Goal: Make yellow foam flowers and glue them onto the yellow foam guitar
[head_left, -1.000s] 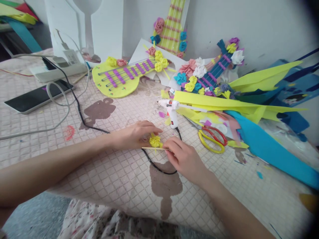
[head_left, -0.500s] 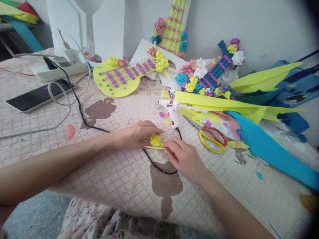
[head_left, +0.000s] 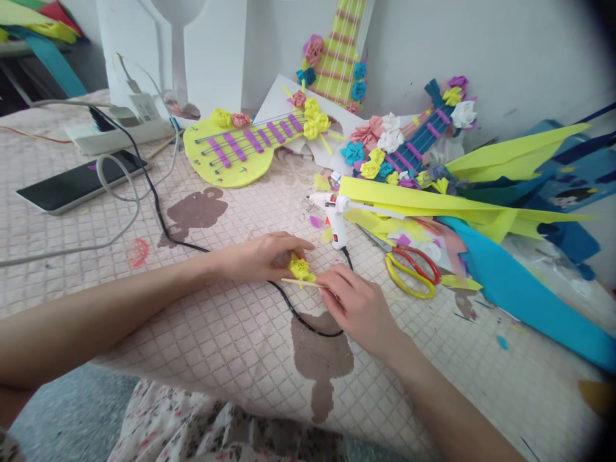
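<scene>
My left hand (head_left: 267, 255) is curled around the left side of a crumpled yellow paper flower (head_left: 299, 267), its thumb and fingers closed on it. The fingertips hide part of the petals. Facing it, my right hand (head_left: 355, 305) pinches a thin wooden stick (head_left: 301, 282) whose pale tip points left along the flower's near edge. The right fingers also meet the flower's right side; whether they grip it too, I cannot tell. A white glue gun (head_left: 337, 221) rests just beyond both hands, its black cord (head_left: 301, 319) looping beneath them.
Red-and-yellow scissors (head_left: 411, 273) lie right of the glue gun, beside yellow strips (head_left: 433, 199) and a blue strip (head_left: 524, 292). Behind are a yellow paper guitar (head_left: 231, 168) and a blue one (head_left: 409, 154). A phone (head_left: 81, 183) and power strip (head_left: 115, 135) occupy the left.
The view has shifted slightly. My left hand and the flower have moved a little left and away from me, and the left fingers have shifted around it. The right hand barely moves.
</scene>
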The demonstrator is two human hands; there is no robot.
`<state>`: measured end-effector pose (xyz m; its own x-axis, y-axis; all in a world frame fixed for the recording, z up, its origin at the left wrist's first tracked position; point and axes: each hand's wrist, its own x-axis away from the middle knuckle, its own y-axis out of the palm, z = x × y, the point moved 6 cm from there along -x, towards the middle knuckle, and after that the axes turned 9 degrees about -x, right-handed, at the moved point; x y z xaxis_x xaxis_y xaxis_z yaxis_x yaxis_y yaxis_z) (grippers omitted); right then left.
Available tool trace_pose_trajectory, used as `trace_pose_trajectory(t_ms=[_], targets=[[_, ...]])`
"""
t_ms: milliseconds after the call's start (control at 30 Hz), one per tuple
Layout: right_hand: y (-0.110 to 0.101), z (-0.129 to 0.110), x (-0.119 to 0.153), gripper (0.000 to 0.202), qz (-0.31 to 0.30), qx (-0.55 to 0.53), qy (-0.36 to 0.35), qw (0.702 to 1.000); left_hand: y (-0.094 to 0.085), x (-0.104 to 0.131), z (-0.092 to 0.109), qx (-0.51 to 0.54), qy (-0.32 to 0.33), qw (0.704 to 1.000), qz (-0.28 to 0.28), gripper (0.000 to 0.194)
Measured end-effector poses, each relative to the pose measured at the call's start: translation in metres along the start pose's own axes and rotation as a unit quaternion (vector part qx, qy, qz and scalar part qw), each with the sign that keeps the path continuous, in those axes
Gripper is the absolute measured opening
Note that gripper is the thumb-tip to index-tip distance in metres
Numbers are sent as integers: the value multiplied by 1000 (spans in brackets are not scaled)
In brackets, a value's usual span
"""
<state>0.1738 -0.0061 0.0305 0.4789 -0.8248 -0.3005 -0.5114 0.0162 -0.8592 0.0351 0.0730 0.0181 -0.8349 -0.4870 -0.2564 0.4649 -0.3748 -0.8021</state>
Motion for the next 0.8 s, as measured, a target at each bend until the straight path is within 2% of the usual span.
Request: trace_pose_trajectory(t_ms=[100,300,433,667,800], targets=[[0,-2,0,16,17,6,-7,1000,0,1,-2,8,-7,1000,-4,50],[0,-7,-5,22,-5,17,-58,998,-1,2,-3,37,-14,999,-22,52],[-2,-9,-5,26,8,35,-78,996,0,3,-3,37,-10,999,-22,51],[2,-10,-7,12,32,12,-26,999,2,1,1,32,-15,999,-2,51],[1,-10,-10,7,56,-17,7,998,5,0,-1,45,-52,998,-10,55]])
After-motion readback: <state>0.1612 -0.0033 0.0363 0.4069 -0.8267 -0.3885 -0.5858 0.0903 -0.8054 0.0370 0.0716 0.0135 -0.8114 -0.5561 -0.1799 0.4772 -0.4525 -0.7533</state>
